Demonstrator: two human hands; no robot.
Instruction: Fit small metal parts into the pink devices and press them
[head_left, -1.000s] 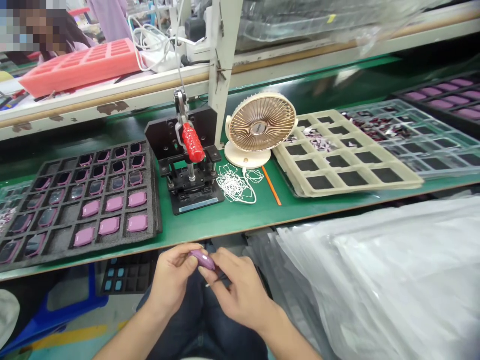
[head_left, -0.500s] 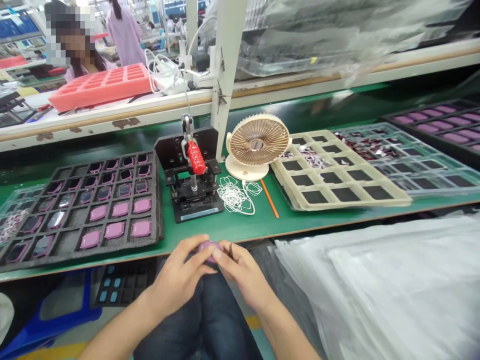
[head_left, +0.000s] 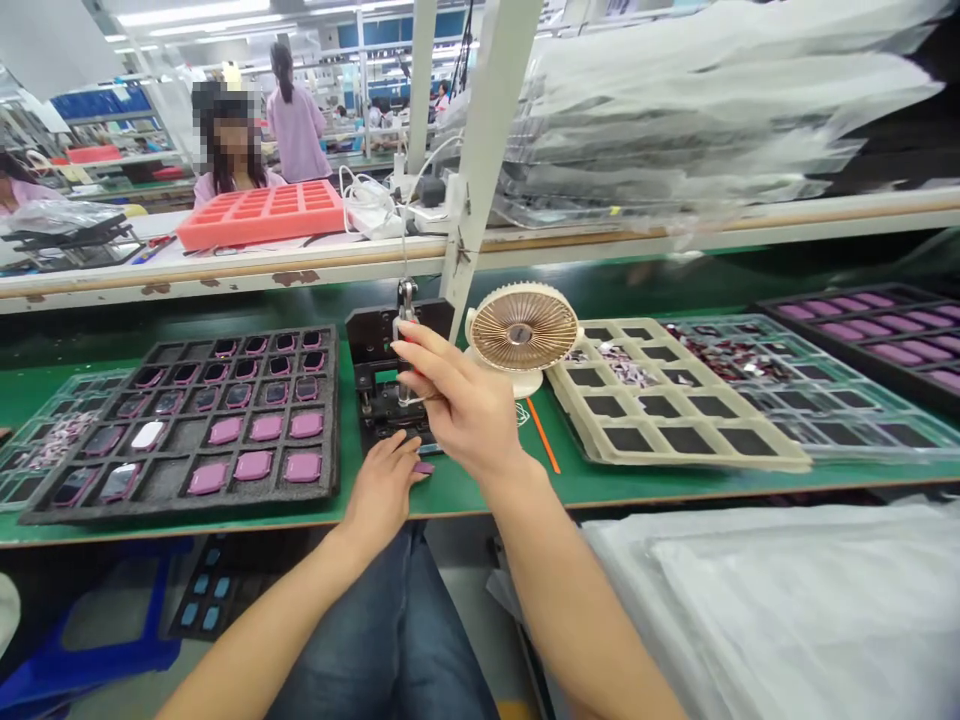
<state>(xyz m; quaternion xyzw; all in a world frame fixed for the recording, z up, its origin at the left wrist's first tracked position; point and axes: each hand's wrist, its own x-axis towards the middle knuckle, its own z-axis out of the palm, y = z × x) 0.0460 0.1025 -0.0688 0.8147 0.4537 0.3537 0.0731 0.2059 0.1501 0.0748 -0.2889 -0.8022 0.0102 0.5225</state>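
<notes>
In front of me on the bench stands a black toggle-clamp press (head_left: 367, 345). My right hand (head_left: 465, 405) is closed around its red handle (head_left: 407, 333), which is mostly covered by the fingers. At the front of the press base, my left hand (head_left: 384, 490) holds a small purple watch case (head_left: 424, 468) between thumb and fingers; only one end of the case shows. Left of the press, a dark foam tray (head_left: 176, 440) carries rows of purple watch cases, some face-up with dark screens and some purple side up.
Right of the press are a cream fan (head_left: 521, 335), an orange stick (head_left: 543, 436) and a cream compartment tray (head_left: 600, 440). Clear trays (head_left: 870, 405) and a dark tray of purple pieces (head_left: 907, 325) lie beyond. White plastic sheeting (head_left: 780, 600) covers my right side. Co-workers are across the bench.
Both hands have moved from above my lap to the press. My right hand has let go of the purple watch case and taken the red handle; my left has brought the case to the base.
</notes>
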